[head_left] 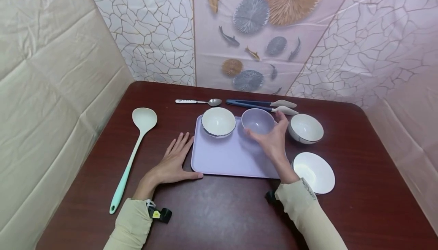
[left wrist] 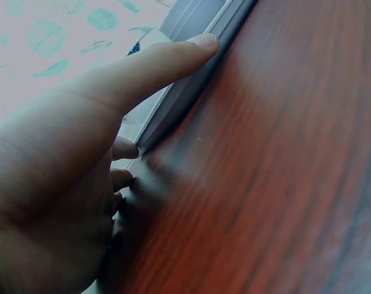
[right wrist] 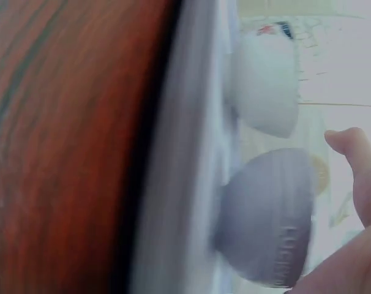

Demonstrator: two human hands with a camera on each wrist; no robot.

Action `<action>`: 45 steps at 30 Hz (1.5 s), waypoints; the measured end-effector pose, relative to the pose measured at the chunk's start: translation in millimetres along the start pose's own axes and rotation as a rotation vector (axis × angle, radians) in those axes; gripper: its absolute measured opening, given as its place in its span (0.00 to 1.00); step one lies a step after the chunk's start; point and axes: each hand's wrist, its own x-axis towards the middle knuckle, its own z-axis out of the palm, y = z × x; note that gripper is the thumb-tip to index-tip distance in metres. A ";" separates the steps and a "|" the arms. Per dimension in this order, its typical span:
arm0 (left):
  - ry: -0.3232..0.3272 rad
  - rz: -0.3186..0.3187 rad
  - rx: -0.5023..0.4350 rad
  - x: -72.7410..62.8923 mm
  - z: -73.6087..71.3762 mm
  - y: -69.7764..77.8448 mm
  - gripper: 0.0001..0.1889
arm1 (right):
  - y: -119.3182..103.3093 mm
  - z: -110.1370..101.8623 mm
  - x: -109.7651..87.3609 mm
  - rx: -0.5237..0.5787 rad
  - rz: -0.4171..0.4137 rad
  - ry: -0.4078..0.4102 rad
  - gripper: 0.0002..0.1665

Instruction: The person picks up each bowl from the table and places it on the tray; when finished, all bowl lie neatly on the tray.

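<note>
A lilac bowl (head_left: 257, 121) stands on the right part of a lilac tray (head_left: 226, 159). My right hand (head_left: 272, 138) spans over its near right side, thumb and fingers spread wide. In the right wrist view the thumb (right wrist: 351, 147) hovers above rim height, apart from the bowl's wall. A white bowl (head_left: 219, 122) with a dark patterned rim sits on the tray's back left. Flat on the table, my left hand (head_left: 172, 166) lies spread beside the tray, its fingertips and thumb right at the tray's left edge and front corner.
Left of the tray lies a ladle (head_left: 138, 140) with a mint handle. Behind it are a spoon (head_left: 198, 102) and blue-handled tongs (head_left: 263, 105). To the right stand a white bowl (head_left: 305, 128) and a second white bowl (head_left: 314, 172), close to the right forearm.
</note>
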 end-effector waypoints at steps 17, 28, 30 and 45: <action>0.011 0.014 -0.019 -0.9 0.2 -0.3 0.64 | 25.0 -173.3 -59.8 -0.111 -0.372 -0.490 0.51; 0.006 -0.005 -0.015 -1.4 1.3 0.3 0.64 | 82.8 -191.8 -66.7 -0.033 -0.240 -0.429 0.78; 0.007 -0.004 -0.016 -0.9 1.7 0.6 0.64 | 88.4 -189.3 -66.4 -0.026 -0.243 -0.425 0.79; 0.002 -0.002 -0.016 -0.6 1.2 1.5 0.64 | 94.8 -183.8 -67.8 -0.050 -0.230 -0.441 0.80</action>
